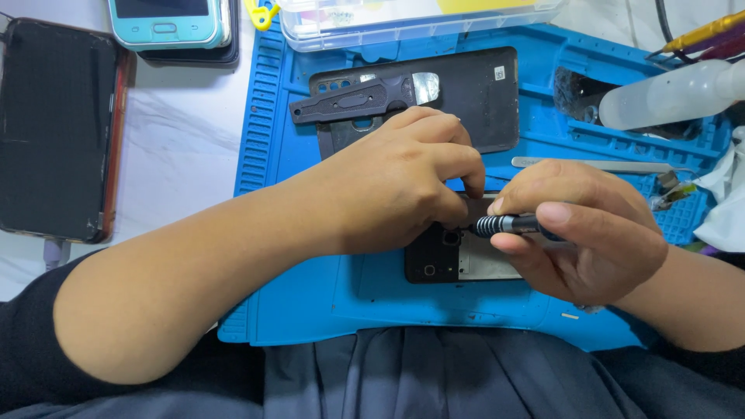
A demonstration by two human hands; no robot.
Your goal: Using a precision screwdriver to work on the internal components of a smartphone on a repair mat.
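**A:** What are the two hands doing on the blue work mat [310,287]?

**B:** The right hand [578,233] grips a small screwdriver [508,225] by its ridged metal handle, fingers closed tight around it, tip pointing left into an opened phone [458,260]. The left hand [396,182] is curled over the phone's upper end, fingertips pressed down on it.

**A:** And where is the phone?

**B:** Flat near the mat's front edge, mostly covered by both hands; only its dark lower corner and pale inner plate show.

**A:** What surrounds it?

**B:** A black back cover [473,93] lies beyond the left hand with a dark bracket [353,101] on top. Tweezers [597,164] rest just past the right hand. A clear plastic box [403,19], a white squeeze bottle [667,95], a teal phone [167,22] and a dark phone [58,128] sit farther off.
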